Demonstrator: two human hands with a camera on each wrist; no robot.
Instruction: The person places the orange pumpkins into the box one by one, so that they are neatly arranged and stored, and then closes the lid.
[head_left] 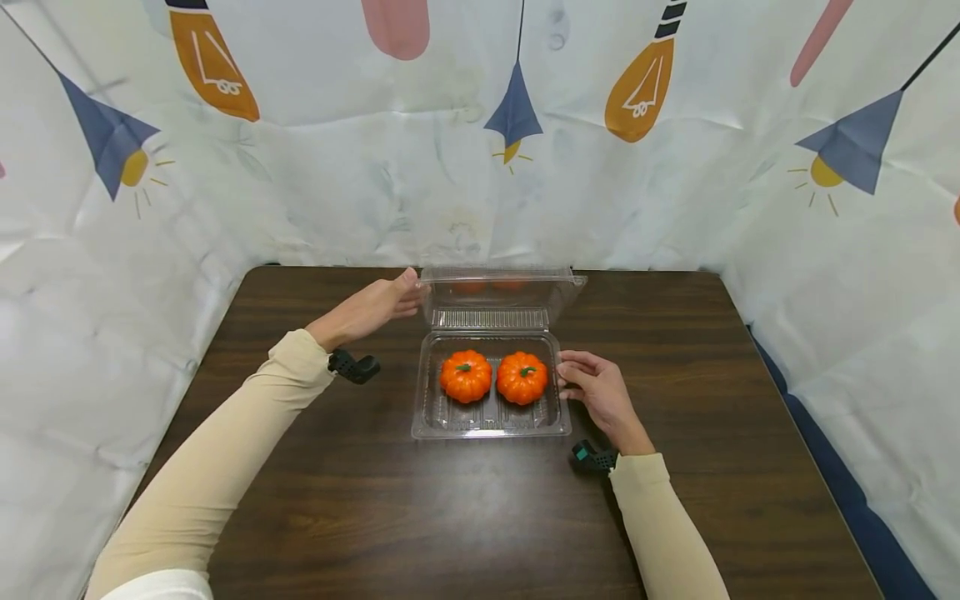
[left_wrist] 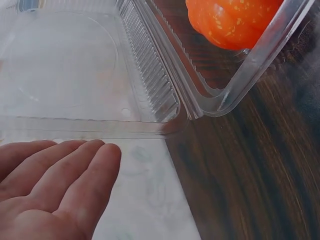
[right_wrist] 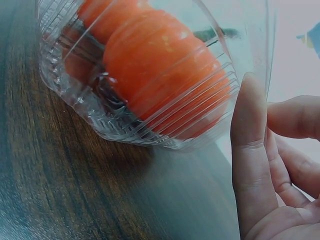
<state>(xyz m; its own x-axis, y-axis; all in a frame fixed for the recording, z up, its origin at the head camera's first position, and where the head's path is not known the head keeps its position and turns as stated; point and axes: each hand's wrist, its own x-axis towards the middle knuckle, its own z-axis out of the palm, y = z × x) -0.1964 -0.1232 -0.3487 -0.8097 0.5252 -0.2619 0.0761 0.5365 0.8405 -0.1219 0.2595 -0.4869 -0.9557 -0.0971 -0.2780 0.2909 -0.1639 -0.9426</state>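
A clear plastic clamshell container (head_left: 425,417) lies on the table, its hinged lid (head_left: 491,319) raised at the back. Side by side in its base sit two small orange pumpkins, a left one (head_left: 466,379) and a right one (head_left: 517,387), both with green stems. My left hand (head_left: 375,308) is at the lid's left edge, its fingers (left_wrist: 82,187) straight and close to the lid rim in the left wrist view. At the base's right side, my right hand (head_left: 600,396) pinches the rim between thumb and finger (right_wrist: 250,125).
The dark wood-grain table (head_left: 360,517) extends around the container. Behind it and along both sides hangs a pale curtain (head_left: 315,192) printed with lamps and bulbs. Dark blue material (head_left: 832,467) shows beyond the table's right edge. Each wrist wears a black strap device (head_left: 354,367).
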